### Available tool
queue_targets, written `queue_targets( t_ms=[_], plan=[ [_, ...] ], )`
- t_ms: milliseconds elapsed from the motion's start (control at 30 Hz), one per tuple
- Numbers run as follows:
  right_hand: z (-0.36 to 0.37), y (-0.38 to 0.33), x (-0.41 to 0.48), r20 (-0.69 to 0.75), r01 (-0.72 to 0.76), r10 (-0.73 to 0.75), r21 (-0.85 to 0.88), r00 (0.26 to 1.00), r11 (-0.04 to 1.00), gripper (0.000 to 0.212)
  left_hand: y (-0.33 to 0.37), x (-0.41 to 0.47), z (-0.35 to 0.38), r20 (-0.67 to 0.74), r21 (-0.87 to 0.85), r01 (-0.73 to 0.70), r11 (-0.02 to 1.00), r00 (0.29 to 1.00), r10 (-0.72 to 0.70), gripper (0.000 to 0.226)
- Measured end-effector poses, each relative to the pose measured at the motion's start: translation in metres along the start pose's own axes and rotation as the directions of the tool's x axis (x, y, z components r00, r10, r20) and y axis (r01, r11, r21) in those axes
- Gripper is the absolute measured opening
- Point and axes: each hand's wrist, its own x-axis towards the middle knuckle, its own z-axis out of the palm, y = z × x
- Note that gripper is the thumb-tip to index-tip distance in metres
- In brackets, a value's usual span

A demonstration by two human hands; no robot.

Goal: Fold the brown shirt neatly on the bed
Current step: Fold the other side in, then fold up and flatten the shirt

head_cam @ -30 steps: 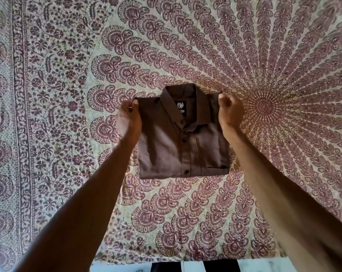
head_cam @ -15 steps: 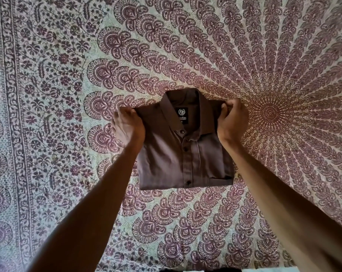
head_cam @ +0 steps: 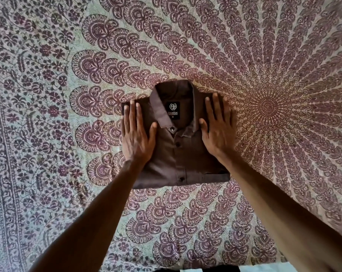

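Head view: brown shirt (head_cam: 178, 154) folded into a compact rectangle, lying front up near the middle of the bed (head_cam: 48, 134), collar toward 12 o'clock, lower fold edge toward 6 o'clock. Buttoned placket down the centre, label (head_cam: 174, 110) readable inside the open collar. Left hand (head_cam: 136, 134) flat on the shirt at 9 o'clock of the placket, grip open, fingers (head_cam: 131, 112) stretched toward 12 o'clock, thumb beside the collar point. Right hand (head_cam: 218, 132) flat on the shirt at 3 o'clock of the placket, grip open too, nothing pinched, outer fingers reaching the shirt's edge and perhaps onto the patterned bedsheet (head_cam: 284, 95); cannot tell exactly. Both palms touching the fabric, both forearms coming in from 6 o'clock. Step in hand, as a judgement: pressing and smoothing of the finished fold, so the task almost complete. Small wrinkle visible at the right collar wing, near 1 o'clock of the top button (head_cam: 173, 129); lower right corner a little uneven, with a layer showing under it. Next move likely to need only a light stroke outward from the placket toward 9 and 3 o'clock, then toward 6 o'clock, with soft pressure, so as not to drag the layers below and not to open the fold. Afterwards, lifting both hands straight up, without catching the cloth.
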Motion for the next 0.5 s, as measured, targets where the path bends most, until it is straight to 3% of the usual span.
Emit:
queue_targets(
  t_ms=[167, 367, 500],
  plan=[
    [-0.003, -0.004, 0.0, 0.049, -0.021, 0.022, -0.026, 0.999, 0.999, 0.06, 0.003, 0.0, -0.003, 0.049, 0.029, 0.003, 1.0, 0.999, -0.004, 0.071],
    [-0.031, -0.016, -0.051, -0.081, -0.145, 0.152, 0.088, 0.985, 0.985, 0.061, 0.027, -0.041, -0.025, -0.028, 0.019, -0.028, 0.999, 0.999, 0.029, 0.064],
    [-0.017, -0.032, -0.094, 0.016, -0.078, 0.077, 0.093, 0.997, 0.993, 0.072, 0.044, -0.091, -0.011, 0.083, -0.029, -0.024, 0.999, 0.996, 0.027, 0.075]
  ],
)
